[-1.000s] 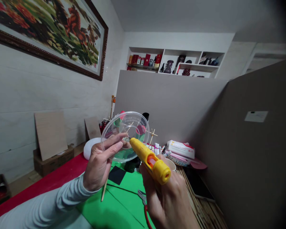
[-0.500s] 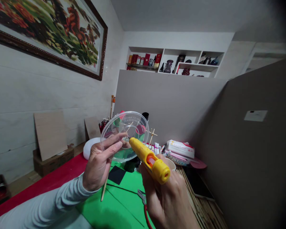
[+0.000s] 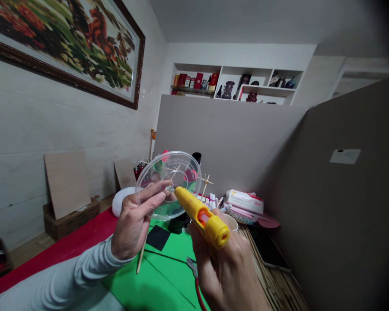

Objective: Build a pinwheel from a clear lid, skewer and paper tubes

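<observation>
My left hand (image 3: 138, 216) grips a round clear plastic lid (image 3: 164, 166), raised and tilted above the table, thumb and fingers closed at its left side. Printed letters run along the lid's upper part. A yellow hot glue gun (image 3: 199, 211) is in my right hand (image 3: 223, 263), fingers wrapped round its handle. The gun's nozzle points at the middle of the lid, close to my left fingertips; whether it touches the plastic I cannot tell. A thin wooden stick (image 3: 141, 257) shows below my left hand.
Pliers with red handles (image 3: 192, 267) and a black square (image 3: 158, 237) lie on the green sheet (image 3: 155, 285). Behind stand a stick frame (image 3: 206, 183), markers (image 3: 212, 199) and a white cup (image 3: 230, 222). At right are a tissue pack (image 3: 244, 201) and bundled wooden strips (image 3: 275, 280).
The whole view has shifted very slightly. Both hands, the lid and the glue gun keep nearly the same positions relative to each other.
</observation>
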The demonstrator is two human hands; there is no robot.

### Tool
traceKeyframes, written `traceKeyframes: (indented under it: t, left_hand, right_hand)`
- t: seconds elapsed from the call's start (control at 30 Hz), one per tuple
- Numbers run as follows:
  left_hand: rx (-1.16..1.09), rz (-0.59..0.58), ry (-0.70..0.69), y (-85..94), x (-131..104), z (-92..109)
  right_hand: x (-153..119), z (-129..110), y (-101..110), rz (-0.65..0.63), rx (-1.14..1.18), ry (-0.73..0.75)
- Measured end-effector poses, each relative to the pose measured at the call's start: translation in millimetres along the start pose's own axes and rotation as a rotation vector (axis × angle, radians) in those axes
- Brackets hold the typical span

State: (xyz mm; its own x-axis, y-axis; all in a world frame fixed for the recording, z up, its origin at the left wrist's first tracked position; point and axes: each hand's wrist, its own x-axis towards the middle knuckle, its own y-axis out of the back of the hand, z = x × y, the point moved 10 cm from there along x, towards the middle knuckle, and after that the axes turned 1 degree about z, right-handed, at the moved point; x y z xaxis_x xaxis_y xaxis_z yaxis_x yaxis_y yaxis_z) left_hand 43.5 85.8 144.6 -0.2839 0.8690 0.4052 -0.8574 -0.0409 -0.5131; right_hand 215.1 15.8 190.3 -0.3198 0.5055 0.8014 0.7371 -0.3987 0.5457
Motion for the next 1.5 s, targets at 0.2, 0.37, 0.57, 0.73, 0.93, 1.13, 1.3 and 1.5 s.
traceKeyframes:
  t: [0.2,0.37,0.57,0.73,0.93,1.13,1.3,1.5]
  left_hand:
    - [-0.007,-0.008,0.004,-2.1,-0.4,0.6]
    - [-0.01,-0.004,0.008,-2.4,-0.6,0.0]
    - [-0.024,-0.003,0.025,-2.4,-1.0,-1.0]
    - [-0.017,-0.006,0.029,-2.9,-0.7,-1.7]
    - [-0.008,0.0,0.014,-2.4,-0.6,0.4]
    - [-0.015,0.002,0.024,-3.3,-0.2,-0.5]
    - [-0.007,-0.003,0.026,-2.2,-0.5,-1.1]
    - [-0.002,0.003,0.012,-1.2,-0.3,-0.4]
  right_hand:
    - [-0.2,0.0,-1.7,-0.025,-0.001,0.006]
    - [0.4,1.8,-2.5,-0.035,-0.009,-0.005]
    - [-0.2,-2.5,1.0,0.002,-0.055,0.021]
    - [0.3,-3.0,0.0,-0.006,-0.053,0.019]
    - [-0.3,-2.7,0.0,0.002,-0.047,0.019]
    - [-0.9,-3.3,2.5,0.025,-0.07,0.014]
    - [-0.2,-3.6,3.7,0.037,-0.057,0.012]
    - [1.2,-2.8,1.9,0.021,-0.049,0.02]
